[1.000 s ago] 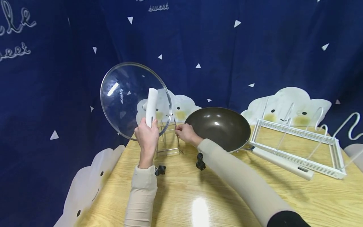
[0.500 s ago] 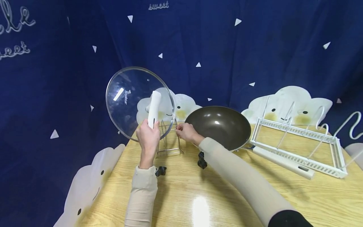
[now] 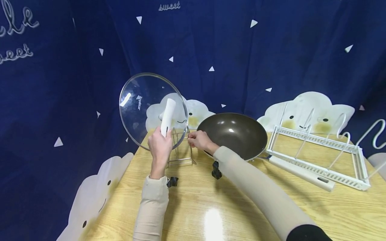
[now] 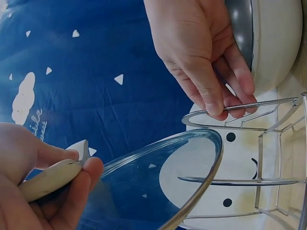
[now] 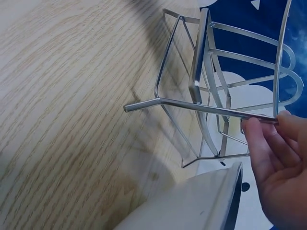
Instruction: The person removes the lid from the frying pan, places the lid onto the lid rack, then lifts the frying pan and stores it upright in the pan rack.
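A round glass lid with a metal rim is held up in the air, tilted nearly on edge. My left hand grips it by its white handle. In the left wrist view the lid's rim comes close to the wire loops of a metal lid rack; I cannot tell whether they touch. My right hand pinches the top of the rack's right-hand loop between thumb and fingers, plainly seen in the right wrist view. The rack's frame stands on the table.
A dark-lined wok sits right beside my right hand, its white handle pointing towards the front right. A white rack with wavy wire dividers stands further right. Behind the wooden table hangs a blue curtain.
My left hand has moved the lid to the right and slightly down, bringing it nearer the metal rack. My right hand keeps its pinch on the rack, nearly still.
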Action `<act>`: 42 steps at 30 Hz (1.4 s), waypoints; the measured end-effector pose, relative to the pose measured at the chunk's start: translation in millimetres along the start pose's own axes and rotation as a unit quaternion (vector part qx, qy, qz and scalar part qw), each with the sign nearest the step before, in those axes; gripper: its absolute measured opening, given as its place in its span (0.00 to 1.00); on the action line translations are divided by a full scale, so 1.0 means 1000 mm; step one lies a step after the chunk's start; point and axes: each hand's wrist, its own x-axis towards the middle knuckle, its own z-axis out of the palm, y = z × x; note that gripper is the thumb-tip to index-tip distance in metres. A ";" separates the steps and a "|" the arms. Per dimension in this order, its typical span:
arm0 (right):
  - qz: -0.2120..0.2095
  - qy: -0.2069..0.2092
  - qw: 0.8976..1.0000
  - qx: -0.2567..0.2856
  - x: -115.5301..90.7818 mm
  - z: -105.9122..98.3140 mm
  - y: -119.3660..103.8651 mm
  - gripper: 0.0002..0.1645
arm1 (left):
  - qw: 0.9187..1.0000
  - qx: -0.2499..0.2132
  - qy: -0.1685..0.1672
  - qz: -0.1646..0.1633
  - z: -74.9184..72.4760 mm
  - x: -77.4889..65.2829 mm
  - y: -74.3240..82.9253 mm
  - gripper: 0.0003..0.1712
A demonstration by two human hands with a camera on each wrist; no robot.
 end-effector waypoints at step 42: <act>0.035 -0.022 0.999 0.014 -0.012 -0.018 0.005 0.11 | 0.996 0.048 -0.075 0.018 0.019 -0.020 -0.004 0.13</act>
